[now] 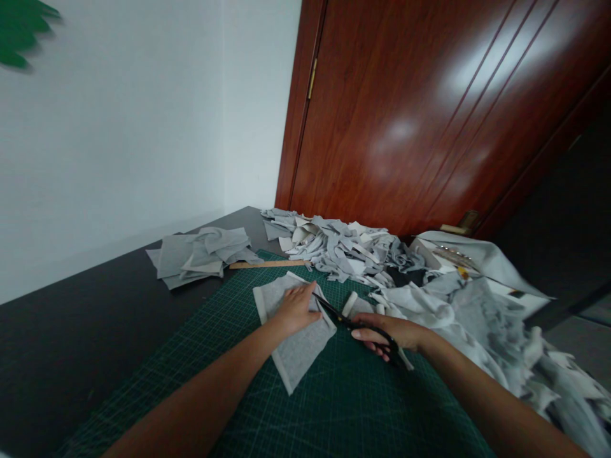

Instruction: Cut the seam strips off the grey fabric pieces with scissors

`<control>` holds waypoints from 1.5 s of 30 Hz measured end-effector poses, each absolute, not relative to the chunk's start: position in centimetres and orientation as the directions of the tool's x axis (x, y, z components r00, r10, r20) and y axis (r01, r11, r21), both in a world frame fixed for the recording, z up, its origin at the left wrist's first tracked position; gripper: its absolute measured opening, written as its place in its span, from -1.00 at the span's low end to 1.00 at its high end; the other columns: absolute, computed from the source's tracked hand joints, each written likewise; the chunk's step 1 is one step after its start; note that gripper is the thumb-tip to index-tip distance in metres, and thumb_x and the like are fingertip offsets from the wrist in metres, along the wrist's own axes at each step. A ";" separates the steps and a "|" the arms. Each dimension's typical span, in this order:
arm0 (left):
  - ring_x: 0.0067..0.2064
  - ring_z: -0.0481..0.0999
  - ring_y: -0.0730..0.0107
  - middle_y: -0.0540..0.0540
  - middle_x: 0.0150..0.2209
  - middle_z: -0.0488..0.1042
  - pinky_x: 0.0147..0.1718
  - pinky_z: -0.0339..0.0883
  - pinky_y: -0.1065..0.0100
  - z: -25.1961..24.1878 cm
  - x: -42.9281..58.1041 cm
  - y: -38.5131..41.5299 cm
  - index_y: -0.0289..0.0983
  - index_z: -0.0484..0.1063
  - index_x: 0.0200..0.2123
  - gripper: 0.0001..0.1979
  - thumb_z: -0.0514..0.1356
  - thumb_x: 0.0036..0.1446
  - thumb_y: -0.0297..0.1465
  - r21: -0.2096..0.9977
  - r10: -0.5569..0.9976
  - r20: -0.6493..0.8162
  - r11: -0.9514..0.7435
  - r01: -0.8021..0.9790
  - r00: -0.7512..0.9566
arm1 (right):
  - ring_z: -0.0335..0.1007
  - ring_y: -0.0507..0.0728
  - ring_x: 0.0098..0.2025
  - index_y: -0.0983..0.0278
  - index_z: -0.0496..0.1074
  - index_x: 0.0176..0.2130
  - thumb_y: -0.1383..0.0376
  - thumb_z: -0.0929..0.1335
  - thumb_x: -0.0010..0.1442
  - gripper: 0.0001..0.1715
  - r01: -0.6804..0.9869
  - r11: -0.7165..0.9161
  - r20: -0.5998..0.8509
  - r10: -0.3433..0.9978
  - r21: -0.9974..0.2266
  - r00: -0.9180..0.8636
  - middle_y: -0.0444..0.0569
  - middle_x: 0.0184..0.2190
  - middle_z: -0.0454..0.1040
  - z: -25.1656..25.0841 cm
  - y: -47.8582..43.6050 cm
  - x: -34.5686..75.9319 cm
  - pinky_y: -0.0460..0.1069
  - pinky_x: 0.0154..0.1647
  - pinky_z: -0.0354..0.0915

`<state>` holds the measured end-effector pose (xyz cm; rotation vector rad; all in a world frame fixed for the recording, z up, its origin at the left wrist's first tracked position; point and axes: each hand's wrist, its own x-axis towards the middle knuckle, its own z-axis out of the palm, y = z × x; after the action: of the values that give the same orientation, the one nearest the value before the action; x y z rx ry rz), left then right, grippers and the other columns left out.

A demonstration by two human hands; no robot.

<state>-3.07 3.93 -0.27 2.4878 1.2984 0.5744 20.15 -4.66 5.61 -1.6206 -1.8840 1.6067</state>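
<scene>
A grey fabric piece (296,346) lies on the green cutting mat (334,407). My left hand (296,306) rests flat on it, fingers spread, pressing it down. My right hand (392,332) is closed around the handles of black scissors (356,323). The blades point up and left, with their tips at the right edge of the fabric beside my left fingers.
A wooden ruler (270,264) lies at the mat's far edge. A stack of cut grey squares (200,254) sits at the left on the dark table (71,343). A heap of grey scraps (338,245) and loose fabric (477,318) fill the back and right. A brown door (429,108) stands behind.
</scene>
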 end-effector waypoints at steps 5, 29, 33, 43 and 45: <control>0.31 0.16 0.08 -0.27 0.30 0.18 0.26 0.02 0.13 -0.3 -3.5 4.8 -0.29 0.05 0.29 -0.23 0.27 0.04 -0.31 0.481 0.829 0.199 -0.547 0.685 0.523 | 0.15 -0.09 -0.63 0.23 0.22 -0.21 -0.24 0.38 0.00 -0.32 0.570 -0.187 -0.460 0.801 -0.800 -0.383 -0.30 -0.59 0.20 5.2 -4.9 20.3 -0.19 -0.68 0.15; 0.33 -0.03 -0.18 -0.17 0.31 0.14 0.22 -0.17 -0.25 -0.8 -4.1 3.2 -0.15 0.19 0.24 -0.39 0.02 0.21 0.00 0.229 0.784 0.217 -0.620 0.750 0.581 | 0.20 -0.05 -0.53 0.23 0.27 -0.01 -0.28 0.40 -0.07 -0.15 0.515 -0.328 -0.529 0.789 -0.792 -0.311 -0.25 -0.51 0.25 5.0 -9.1 22.1 -0.16 -0.57 0.21; 0.32 0.02 -0.11 -0.10 0.28 0.20 0.21 -0.12 -0.19 -0.8 -3.8 3.1 -0.07 0.23 0.21 -0.51 -0.03 0.27 -0.07 0.236 0.795 0.248 -0.604 0.761 0.553 | 0.20 -0.04 -0.51 0.22 0.27 0.01 -0.30 0.40 -0.10 -0.10 0.524 -0.338 -0.535 0.796 -0.782 -0.284 -0.24 -0.51 0.25 5.4 -9.6 21.9 -0.15 -0.55 0.21; 0.27 0.15 0.16 -0.08 0.21 0.31 0.23 -0.08 0.01 -0.6 -3.7 3.7 -0.11 0.30 0.13 -0.61 -0.02 0.26 -0.40 0.208 0.695 0.324 -0.714 0.669 0.642 | 0.23 -0.02 -0.50 0.25 0.27 -0.02 -0.35 0.37 -0.13 -0.06 0.571 -0.314 -0.535 0.800 -0.759 -0.271 -0.22 -0.49 0.25 6.0 -9.0 20.7 -0.12 -0.53 0.22; 0.24 0.21 0.23 -0.09 0.22 0.30 0.23 -0.04 0.08 -0.7 -3.5 3.9 -0.13 0.23 0.19 -0.56 -0.03 0.26 -0.41 0.247 0.702 0.293 -0.712 0.658 0.649 | 0.23 -0.02 -0.50 0.25 0.27 -0.04 -0.34 0.37 -0.11 -0.09 0.575 -0.308 -0.534 0.800 -0.758 -0.274 -0.22 -0.49 0.25 6.0 -8.7 20.7 -0.12 -0.54 0.22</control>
<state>-3.53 3.94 -0.66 2.7440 1.1357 0.5644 20.71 -8.74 5.95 -1.7521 -1.7093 1.6221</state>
